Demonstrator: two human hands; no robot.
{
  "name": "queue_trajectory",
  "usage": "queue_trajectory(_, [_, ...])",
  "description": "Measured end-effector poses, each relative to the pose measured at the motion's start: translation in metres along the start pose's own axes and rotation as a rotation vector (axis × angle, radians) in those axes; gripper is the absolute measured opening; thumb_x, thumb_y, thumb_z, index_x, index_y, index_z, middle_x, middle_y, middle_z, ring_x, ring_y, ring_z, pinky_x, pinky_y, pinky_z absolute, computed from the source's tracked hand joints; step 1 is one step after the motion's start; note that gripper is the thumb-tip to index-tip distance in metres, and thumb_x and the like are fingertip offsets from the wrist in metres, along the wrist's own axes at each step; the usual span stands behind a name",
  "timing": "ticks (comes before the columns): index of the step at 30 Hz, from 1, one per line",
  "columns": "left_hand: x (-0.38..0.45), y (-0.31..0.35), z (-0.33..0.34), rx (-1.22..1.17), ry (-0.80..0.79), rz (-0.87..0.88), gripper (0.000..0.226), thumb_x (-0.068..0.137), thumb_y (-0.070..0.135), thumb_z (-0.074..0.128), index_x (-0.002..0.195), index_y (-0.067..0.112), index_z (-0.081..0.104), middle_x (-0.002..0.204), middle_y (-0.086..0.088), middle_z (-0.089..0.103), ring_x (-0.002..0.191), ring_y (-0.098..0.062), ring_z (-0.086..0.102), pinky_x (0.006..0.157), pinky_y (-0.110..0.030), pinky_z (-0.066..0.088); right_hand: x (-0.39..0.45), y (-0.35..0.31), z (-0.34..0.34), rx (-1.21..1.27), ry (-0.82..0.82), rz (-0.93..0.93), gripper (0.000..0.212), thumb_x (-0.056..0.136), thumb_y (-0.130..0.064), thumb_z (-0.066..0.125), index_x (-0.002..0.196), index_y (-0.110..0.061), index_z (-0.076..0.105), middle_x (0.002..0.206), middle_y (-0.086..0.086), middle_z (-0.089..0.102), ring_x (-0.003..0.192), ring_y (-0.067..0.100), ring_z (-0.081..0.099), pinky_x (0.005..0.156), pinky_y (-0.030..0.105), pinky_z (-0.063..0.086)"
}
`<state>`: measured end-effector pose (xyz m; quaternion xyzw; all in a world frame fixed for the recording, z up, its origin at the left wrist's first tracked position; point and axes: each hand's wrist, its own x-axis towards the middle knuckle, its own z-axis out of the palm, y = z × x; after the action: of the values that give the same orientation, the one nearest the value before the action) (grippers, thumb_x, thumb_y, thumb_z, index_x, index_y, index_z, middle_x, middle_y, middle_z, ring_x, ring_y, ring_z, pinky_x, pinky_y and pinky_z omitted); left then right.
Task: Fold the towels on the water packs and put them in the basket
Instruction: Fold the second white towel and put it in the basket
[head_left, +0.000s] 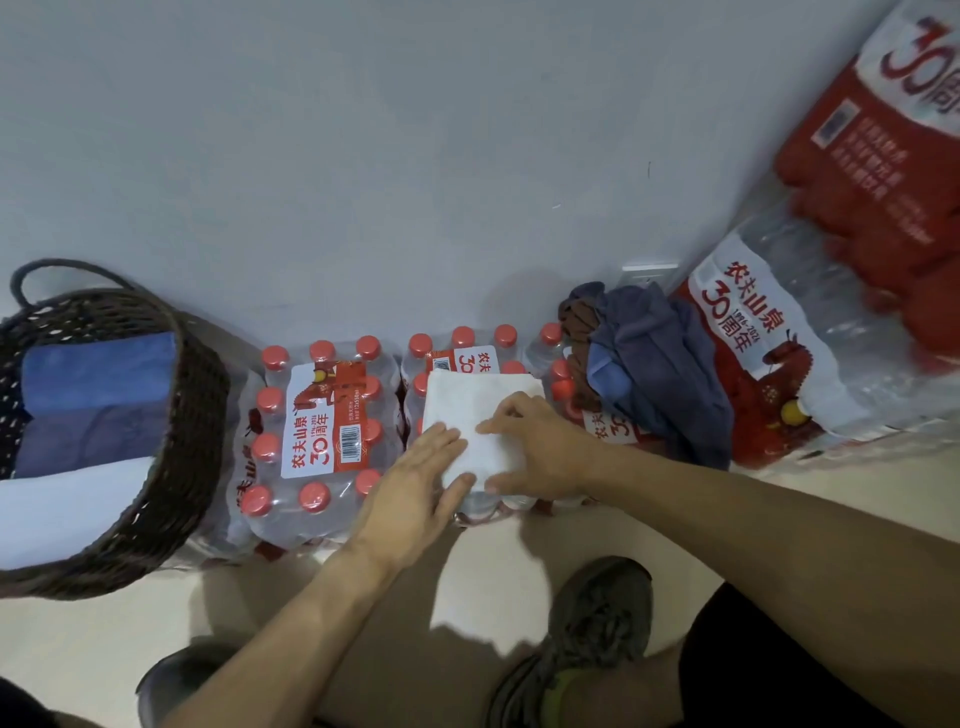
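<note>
Far left: dark wicker basket (171, 467) on the floor, holding folded blue towels (98, 374) and a white one at its near edge. Next: shrink-wrapped water pack (311, 431), red caps, top bare. Centre: second water pack (462, 353) carrying a white towel (472, 410), folded to a small rectangle. Left hand (415, 488) lies flat on the towel's near-left corner, grip spread, fingers straight. Right hand (540, 447) presses the right edge, fingers bent; whether it pinches cloth cannot be told. Right: heap of unfolded grey, blue and brown towels (644, 364) on a third pack. Step judged: final smoothing of the fold. Next move calls for lifting the towel with both hands, keeping its layers together, and carrying it left to the basket.
</note>
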<state>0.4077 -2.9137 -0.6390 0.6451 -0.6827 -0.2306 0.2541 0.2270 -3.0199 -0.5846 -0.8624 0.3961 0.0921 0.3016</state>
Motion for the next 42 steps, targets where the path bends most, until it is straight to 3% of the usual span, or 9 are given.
queue_trajectory(3, [-0.002,0.002,-0.001,0.104,-0.030,0.012,0.060,0.091,0.042,0.064,0.143,0.017,0.049,0.152,0.005,0.041,0.145,-0.008,0.026,0.118,-0.022,0.017,-0.003,0.003,0.004,-0.009,0.021,-0.003,0.083,0.073,-0.053,0.078,0.142,-0.023,0.043,0.140,-0.004,0.036,0.126,0.016,0.035,0.106,0.033,0.035])
queue_trajectory(6, [-0.002,0.002,-0.003,0.194,-0.021,-0.012,0.058,0.086,0.022,0.072,0.140,0.017,0.052,0.148,0.002,0.047,0.143,-0.015,0.035,0.119,-0.027,0.020,-0.008,0.010,0.010,-0.023,0.089,-0.028,0.083,0.064,-0.053,0.083,0.133,-0.021,0.049,0.138,-0.005,0.042,0.123,0.015,0.042,0.101,0.029,0.038])
queue_trajectory(10, [-0.001,0.003,-0.008,0.179,0.054,0.006,0.039,0.078,0.011,0.075,0.116,0.011,0.069,0.115,-0.006,0.069,0.107,-0.029,0.060,0.095,-0.037,0.048,-0.015,0.017,0.016,-0.086,0.088,-0.083,0.085,0.061,-0.051,0.085,0.131,-0.023,0.047,0.140,-0.007,0.040,0.124,0.013,0.038,0.102,0.030,0.039])
queue_trajectory(16, [0.011,0.004,-0.017,0.177,0.053,-0.006,0.024,0.092,0.034,0.056,0.106,0.017,0.063,0.093,-0.002,0.068,0.086,-0.022,0.059,0.073,-0.035,0.047,-0.014,0.019,0.013,0.018,0.182,-0.036,0.044,0.075,-0.013,0.073,0.117,-0.014,0.058,0.119,0.005,0.057,0.109,0.022,0.052,0.093,0.040,0.047])
queue_trajectory(19, [0.014,0.002,-0.018,0.138,0.073,-0.058,0.031,0.096,0.042,0.047,0.104,0.014,0.060,0.083,-0.007,0.070,0.073,-0.028,0.064,0.062,-0.035,0.048,-0.007,0.021,-0.001,0.149,0.141,0.075,0.035,0.077,-0.016,0.071,0.112,-0.015,0.065,0.108,0.003,0.066,0.094,0.019,0.060,0.081,0.031,0.050])
queue_trajectory(23, [0.016,0.003,-0.014,0.000,0.102,-0.150,0.030,0.097,0.045,0.047,0.109,0.018,0.055,0.090,-0.005,0.070,0.077,-0.026,0.067,0.064,-0.034,0.049,-0.004,0.028,-0.009,0.400,0.059,0.175,0.040,0.074,-0.019,0.077,0.112,-0.021,0.066,0.102,-0.005,0.066,0.088,0.010,0.062,0.068,0.019,0.047])
queue_trajectory(28, [0.014,0.004,-0.015,-0.053,0.024,-0.137,0.048,0.083,0.058,0.065,0.117,0.027,0.049,0.106,0.005,0.066,0.091,-0.015,0.063,0.075,-0.035,0.054,-0.005,0.036,-0.004,0.534,0.080,0.154,0.044,0.083,-0.023,0.077,0.121,-0.026,0.055,0.108,-0.012,0.060,0.099,0.009,0.060,0.081,0.024,0.050])
queue_trajectory(32, [0.022,0.005,-0.015,0.007,0.102,-0.227,0.049,0.087,0.059,0.058,0.113,0.018,0.052,0.095,-0.002,0.070,0.082,-0.024,0.067,0.065,-0.034,0.051,-0.003,0.036,-0.003,0.583,0.113,0.180,0.032,0.090,-0.034,0.068,0.115,-0.036,0.047,0.101,-0.025,0.055,0.094,0.000,0.056,0.076,0.017,0.048])
queue_trajectory(42, [0.028,0.007,-0.011,0.097,0.151,-0.386,0.046,0.097,0.054,0.040,0.120,0.016,0.051,0.092,-0.011,0.069,0.082,-0.032,0.066,0.068,-0.038,0.054,0.005,0.018,0.011,0.534,0.268,0.282,0.037,0.094,-0.047,0.057,0.118,-0.021,0.048,0.108,-0.009,0.056,0.089,0.005,0.056,0.068,0.017,0.046])
